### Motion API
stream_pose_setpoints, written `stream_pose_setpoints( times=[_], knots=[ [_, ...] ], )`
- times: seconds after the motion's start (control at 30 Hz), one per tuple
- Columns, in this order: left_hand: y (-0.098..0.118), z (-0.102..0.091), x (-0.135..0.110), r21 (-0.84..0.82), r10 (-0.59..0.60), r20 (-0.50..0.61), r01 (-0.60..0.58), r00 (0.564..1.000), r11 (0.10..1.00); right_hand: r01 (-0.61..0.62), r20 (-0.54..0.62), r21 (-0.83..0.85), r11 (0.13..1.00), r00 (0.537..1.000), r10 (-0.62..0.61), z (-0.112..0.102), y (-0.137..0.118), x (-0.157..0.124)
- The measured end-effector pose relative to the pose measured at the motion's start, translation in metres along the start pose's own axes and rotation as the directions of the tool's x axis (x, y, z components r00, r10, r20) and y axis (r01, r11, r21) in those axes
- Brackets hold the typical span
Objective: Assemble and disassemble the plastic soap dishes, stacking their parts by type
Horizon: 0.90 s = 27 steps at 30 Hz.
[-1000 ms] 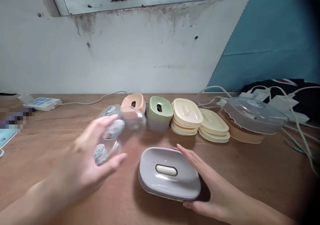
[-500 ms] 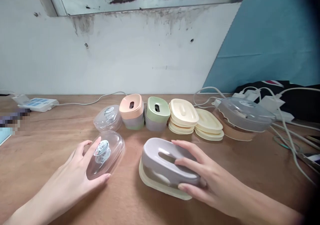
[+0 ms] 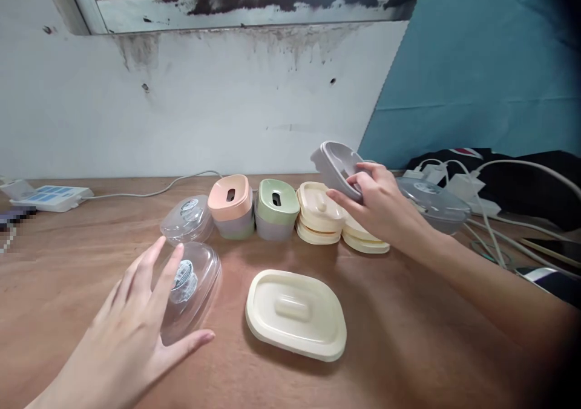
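My right hand (image 3: pixel 370 197) holds a grey plastic piece with a slot, like a tissue-box cover (image 3: pixel 333 161), tilted in the air above the cream pieces at the back. On the table in front of me lies a cream oval base (image 3: pixel 308 330) with a raised bar in its middle. My left hand (image 3: pixel 136 312), fingers spread, is over a clear domed lid (image 3: pixel 206 270) bearing a round label; whether it touches the lid I cannot tell. Behind that is another clear lid (image 3: pixel 184 215).
At the back stand a peach-topped stack (image 3: pixel 229 194), a green-topped stack (image 3: pixel 278 191) and stacked cream bases (image 3: pixel 318 200). Further right are a clear-lidded container (image 3: pixel 436 200), white cables and chargers (image 3: pixel 465 182), and a phone (image 3: pixel 551 250). A white power strip (image 3: pixel 52 197) sits at the left.
My right hand has lifted the grey cover off the cream base and carried it up toward the back. My left hand's fingers have spread, staying near the clear lid.
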<state>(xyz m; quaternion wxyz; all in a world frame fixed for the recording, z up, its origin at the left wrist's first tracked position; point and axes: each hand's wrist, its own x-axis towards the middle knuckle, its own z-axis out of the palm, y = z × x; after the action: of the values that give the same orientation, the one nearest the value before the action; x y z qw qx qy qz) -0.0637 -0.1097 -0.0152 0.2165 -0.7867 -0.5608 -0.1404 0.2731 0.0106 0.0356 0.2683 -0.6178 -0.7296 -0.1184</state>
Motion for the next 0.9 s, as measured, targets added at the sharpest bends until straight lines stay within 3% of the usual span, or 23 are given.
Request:
stream_pose_setpoints(
  times=[0.1,0.3,0.4,0.53,0.9],
  knots=[
    [0.023,-0.007,0.014,-0.113,0.185,-0.073,-0.192,0.98,0.975,0.052,0.046,-0.076,0.996,0.998,-0.048,0.007,-0.012,0.01],
    [0.085,0.009,0.046,-0.363,0.482,0.006,-0.448,0.876,0.817,0.181,0.195,-0.168,0.969,0.97,-0.147,0.027,-0.072,0.022],
    [0.097,0.024,0.05,-0.494,0.532,0.067,-0.436,0.844,0.753,0.174,0.201,-0.172,0.97,0.97,-0.139,0.04,-0.087,0.027],
    [0.097,0.032,0.048,-0.602,0.51,0.154,-0.329,0.846,0.728,0.155,0.195,-0.155,0.976,0.973,-0.123,0.048,-0.09,0.025],
    [0.098,0.034,0.049,-0.634,0.502,0.127,-0.319,0.856,0.704,0.216,0.284,-0.073,0.974,0.94,-0.187,0.038,-0.08,0.016]
  ],
)
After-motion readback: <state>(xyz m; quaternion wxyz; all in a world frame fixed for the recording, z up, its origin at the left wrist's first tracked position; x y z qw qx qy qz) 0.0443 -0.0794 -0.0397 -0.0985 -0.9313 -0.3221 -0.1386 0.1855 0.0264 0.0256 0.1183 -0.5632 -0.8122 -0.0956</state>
